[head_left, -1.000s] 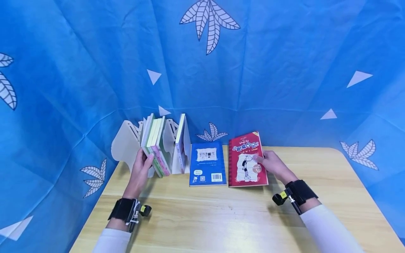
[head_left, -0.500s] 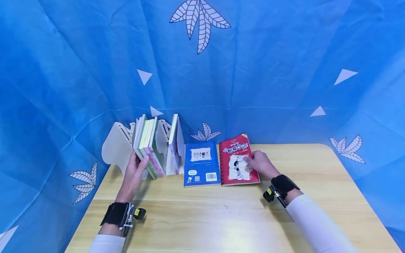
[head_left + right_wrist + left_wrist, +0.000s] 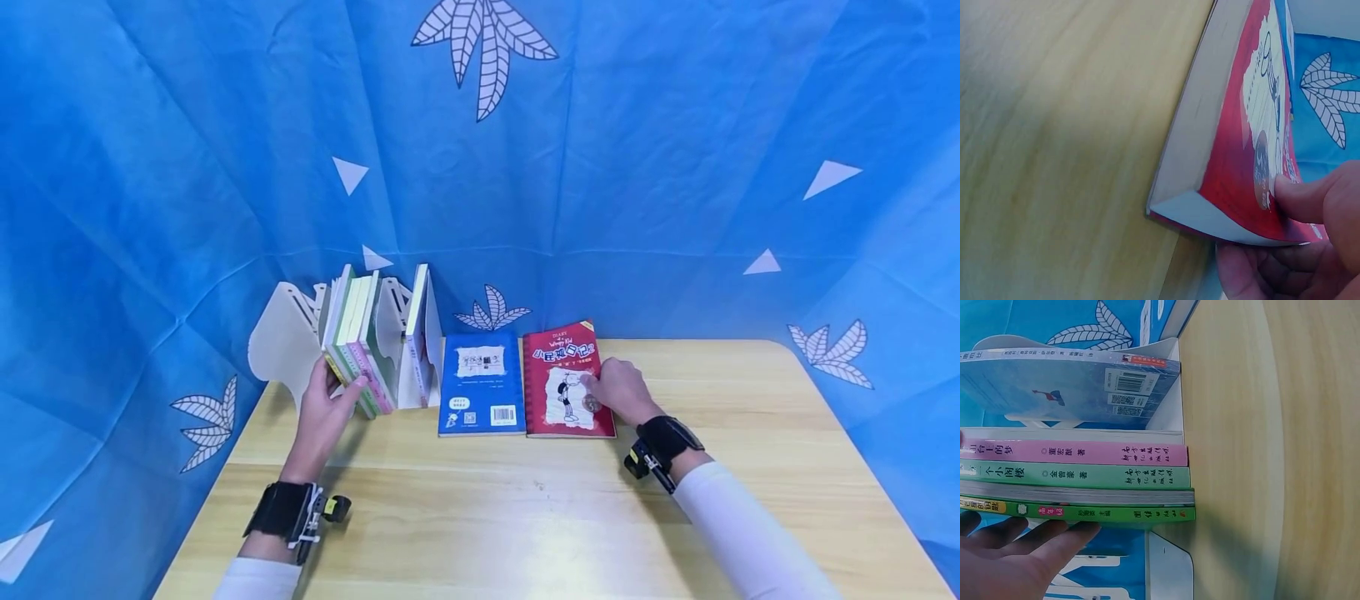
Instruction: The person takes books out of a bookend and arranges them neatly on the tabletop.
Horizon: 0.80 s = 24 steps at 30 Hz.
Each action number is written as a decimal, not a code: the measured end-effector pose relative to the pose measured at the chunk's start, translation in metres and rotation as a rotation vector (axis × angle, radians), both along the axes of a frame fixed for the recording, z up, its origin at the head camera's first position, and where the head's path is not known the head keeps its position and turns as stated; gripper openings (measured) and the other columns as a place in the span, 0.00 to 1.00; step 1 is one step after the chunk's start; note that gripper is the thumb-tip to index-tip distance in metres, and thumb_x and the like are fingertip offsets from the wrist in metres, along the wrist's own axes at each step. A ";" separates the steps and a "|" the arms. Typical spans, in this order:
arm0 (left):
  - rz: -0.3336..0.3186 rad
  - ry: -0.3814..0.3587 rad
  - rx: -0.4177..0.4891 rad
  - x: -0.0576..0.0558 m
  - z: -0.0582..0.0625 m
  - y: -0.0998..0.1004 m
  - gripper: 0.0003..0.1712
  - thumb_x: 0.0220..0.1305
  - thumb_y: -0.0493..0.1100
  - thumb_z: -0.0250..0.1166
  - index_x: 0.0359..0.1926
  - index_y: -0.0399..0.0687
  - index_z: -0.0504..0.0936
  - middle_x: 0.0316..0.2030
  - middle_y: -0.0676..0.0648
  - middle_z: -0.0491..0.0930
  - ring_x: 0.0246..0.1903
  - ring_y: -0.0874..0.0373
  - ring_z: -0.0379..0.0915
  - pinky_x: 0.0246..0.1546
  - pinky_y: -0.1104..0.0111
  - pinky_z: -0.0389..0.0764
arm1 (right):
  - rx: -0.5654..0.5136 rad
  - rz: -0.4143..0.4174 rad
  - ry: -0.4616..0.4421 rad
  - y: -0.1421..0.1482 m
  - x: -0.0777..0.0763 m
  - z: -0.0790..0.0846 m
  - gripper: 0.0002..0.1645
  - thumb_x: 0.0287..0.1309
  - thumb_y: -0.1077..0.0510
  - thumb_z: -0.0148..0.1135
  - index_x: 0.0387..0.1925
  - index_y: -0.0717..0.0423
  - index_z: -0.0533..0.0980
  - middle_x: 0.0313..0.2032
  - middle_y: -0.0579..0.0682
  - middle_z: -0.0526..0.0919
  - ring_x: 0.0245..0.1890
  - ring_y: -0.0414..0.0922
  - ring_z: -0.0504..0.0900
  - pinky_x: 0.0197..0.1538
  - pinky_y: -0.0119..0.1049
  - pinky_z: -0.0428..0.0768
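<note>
My left hand (image 3: 326, 421) grips several upright books (image 3: 352, 342) between thumb and fingers. Their pink spine (image 3: 1085, 453) and green spines show in the left wrist view, with the fingers along the outermost green one. These books lean a little within a white bookend rack (image 3: 288, 337). On the right, my right hand (image 3: 621, 390) pinches the side edge of a red paperback (image 3: 540, 400), thumb on its cover and fingers beneath, as the right wrist view shows. Just left of that paperback, a blue book (image 3: 480, 404) shows its barcoded back cover.
Another thin book (image 3: 417, 342) stands in the rack's right compartment, apart from the gripped ones. A wooden table (image 3: 517, 517) lies under everything. Behind it hangs a blue cloth (image 3: 637, 167) with leaf prints, close to the table's back edge.
The red paperback has shifted slightly left towards the blue book, and its top has come lower. My left hand stays on its books, which have barely moved. The head view has swung slightly.
</note>
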State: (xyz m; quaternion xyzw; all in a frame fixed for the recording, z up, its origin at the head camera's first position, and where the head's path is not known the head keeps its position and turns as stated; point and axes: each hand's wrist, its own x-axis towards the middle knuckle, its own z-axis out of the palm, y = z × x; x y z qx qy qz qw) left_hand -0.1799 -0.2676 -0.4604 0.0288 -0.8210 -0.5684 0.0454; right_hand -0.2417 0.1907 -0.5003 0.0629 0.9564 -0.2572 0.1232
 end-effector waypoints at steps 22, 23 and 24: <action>0.075 0.041 -0.098 0.006 -0.001 0.011 0.42 0.73 0.30 0.53 0.82 0.47 0.48 0.76 0.31 0.62 0.73 0.31 0.64 0.67 0.41 0.77 | -0.025 0.023 0.107 0.004 -0.001 0.003 0.21 0.66 0.50 0.70 0.22 0.59 0.78 0.16 0.47 0.71 0.17 0.43 0.72 0.22 0.29 0.66; 0.077 0.044 -0.106 0.007 -0.001 0.011 0.41 0.73 0.30 0.53 0.81 0.47 0.48 0.76 0.30 0.62 0.73 0.31 0.65 0.66 0.42 0.78 | -0.029 0.022 0.103 0.004 -0.001 0.003 0.20 0.66 0.50 0.70 0.23 0.60 0.79 0.16 0.47 0.72 0.18 0.43 0.72 0.22 0.29 0.67; 0.081 0.049 -0.116 0.008 -0.002 0.012 0.40 0.73 0.30 0.53 0.81 0.46 0.49 0.76 0.30 0.63 0.72 0.31 0.65 0.65 0.42 0.79 | -0.030 0.021 0.097 0.004 -0.001 0.002 0.20 0.66 0.50 0.70 0.24 0.60 0.80 0.17 0.48 0.73 0.18 0.43 0.72 0.22 0.29 0.67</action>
